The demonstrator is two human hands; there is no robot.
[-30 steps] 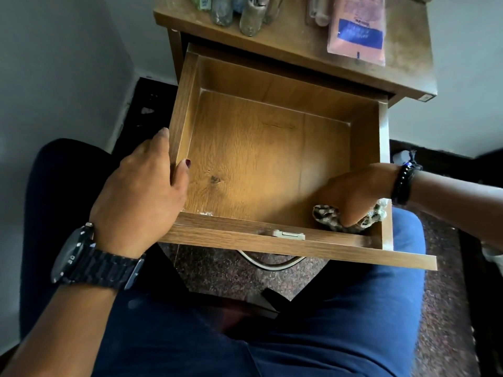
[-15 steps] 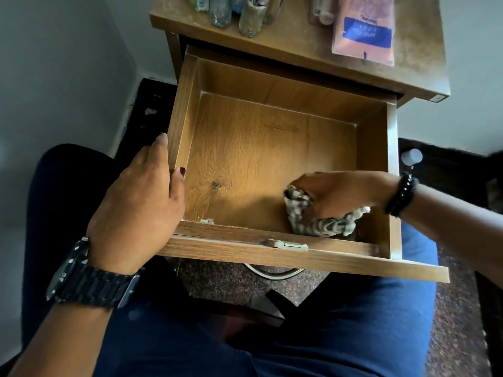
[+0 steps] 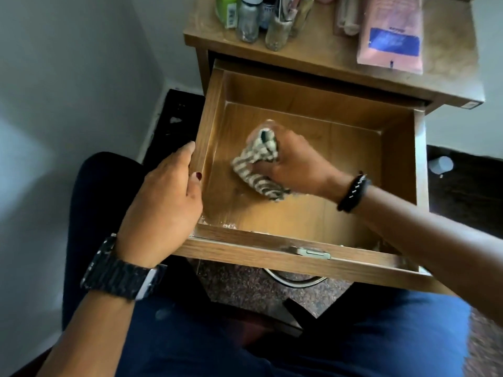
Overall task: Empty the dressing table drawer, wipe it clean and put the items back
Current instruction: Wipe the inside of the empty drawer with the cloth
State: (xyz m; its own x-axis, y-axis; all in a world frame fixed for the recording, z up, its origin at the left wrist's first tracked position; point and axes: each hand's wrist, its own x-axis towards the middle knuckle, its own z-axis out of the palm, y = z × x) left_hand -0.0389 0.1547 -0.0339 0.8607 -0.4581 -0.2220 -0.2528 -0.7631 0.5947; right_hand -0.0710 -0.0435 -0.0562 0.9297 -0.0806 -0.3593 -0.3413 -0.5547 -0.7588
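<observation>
Right hand (image 3: 295, 165) grips a striped cloth (image 3: 257, 165) on the drawer (image 3: 340, 213) floor (left of centre); left hand (image 3: 166, 202) clasps its left wall.

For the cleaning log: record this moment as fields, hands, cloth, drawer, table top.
left hand: grips the drawer's left wall
right hand: holds the striped cloth on the drawer floor
drawer: pulled out, holds only the cloth; pale dust at the front-left corner
table top: bottles, pink packet
</observation>
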